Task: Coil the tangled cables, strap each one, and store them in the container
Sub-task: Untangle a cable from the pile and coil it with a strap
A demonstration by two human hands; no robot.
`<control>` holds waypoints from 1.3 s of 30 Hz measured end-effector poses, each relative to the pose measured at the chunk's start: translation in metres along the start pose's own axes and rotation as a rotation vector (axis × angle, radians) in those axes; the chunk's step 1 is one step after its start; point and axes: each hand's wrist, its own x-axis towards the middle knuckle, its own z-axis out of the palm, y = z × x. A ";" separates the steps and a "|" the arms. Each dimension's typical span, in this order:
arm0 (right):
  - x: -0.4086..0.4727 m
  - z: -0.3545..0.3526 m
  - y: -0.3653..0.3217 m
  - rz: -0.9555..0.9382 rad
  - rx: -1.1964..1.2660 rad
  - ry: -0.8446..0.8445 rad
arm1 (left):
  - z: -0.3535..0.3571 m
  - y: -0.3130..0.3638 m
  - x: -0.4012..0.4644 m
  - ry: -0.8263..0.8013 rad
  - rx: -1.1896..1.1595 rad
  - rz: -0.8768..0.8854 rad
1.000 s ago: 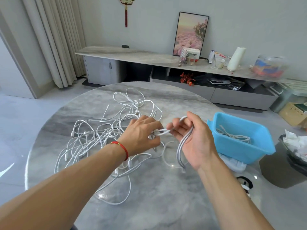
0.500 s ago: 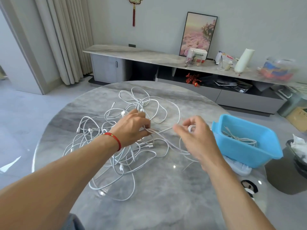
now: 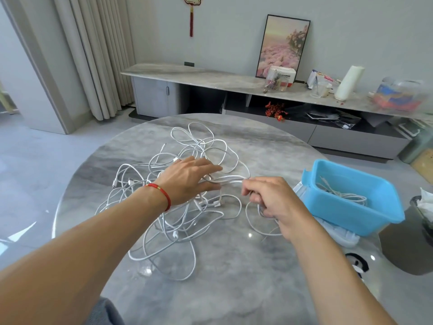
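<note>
A tangle of white cables (image 3: 178, 207) lies spread over the round grey marble table (image 3: 234, 277). My left hand (image 3: 189, 179), with a red bracelet at the wrist, reaches over the heap with its fingers stretched out flat, fingertips touching a cable strand. My right hand (image 3: 269, 200) grips a partly coiled white cable, whose loops hang below the fist while a strand runs left to my left fingertips. A blue plastic container (image 3: 351, 214) stands at the right of the table and holds one coiled white cable (image 3: 342, 193).
A white lid or bag (image 3: 339, 233) lies under the blue container. A dark bin (image 3: 421, 219) with paper stands off the table's right edge. A long low cabinet (image 3: 234, 85) with clutter runs along the far wall.
My left hand has let go of the strand and spread its fingers flat over the heap. My right hand has dropped lower, still holding its coil. The camera has tilted.
</note>
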 end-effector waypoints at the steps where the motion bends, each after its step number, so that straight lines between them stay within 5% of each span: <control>1: 0.000 -0.002 -0.001 0.020 0.088 -0.001 | -0.001 0.001 0.001 -0.032 0.043 0.000; 12: 0.007 -0.004 -0.001 -0.047 0.568 0.159 | 0.004 0.017 0.001 -0.069 0.260 0.012; 18: 0.005 -0.001 -0.001 -0.123 0.652 -0.006 | 0.001 0.026 -0.007 -0.083 -0.343 -0.046; 24: 0.004 0.009 -0.001 -0.243 0.341 0.100 | -0.025 0.052 -0.002 0.023 -1.040 -0.284; 29: -0.004 0.013 -0.006 -0.392 0.156 0.031 | -0.017 0.079 -0.003 0.088 -0.624 -0.142; 32: -0.007 0.013 -0.006 -0.394 0.108 0.057 | -0.010 0.075 -0.001 0.066 -0.577 -0.088; 36: -0.006 0.007 -0.004 -0.304 0.234 0.147 | -0.006 0.065 0.000 0.014 -0.468 -0.002; 39: -0.005 0.002 -0.005 -0.272 0.360 0.164 | -0.003 0.053 0.002 -0.012 -0.116 0.040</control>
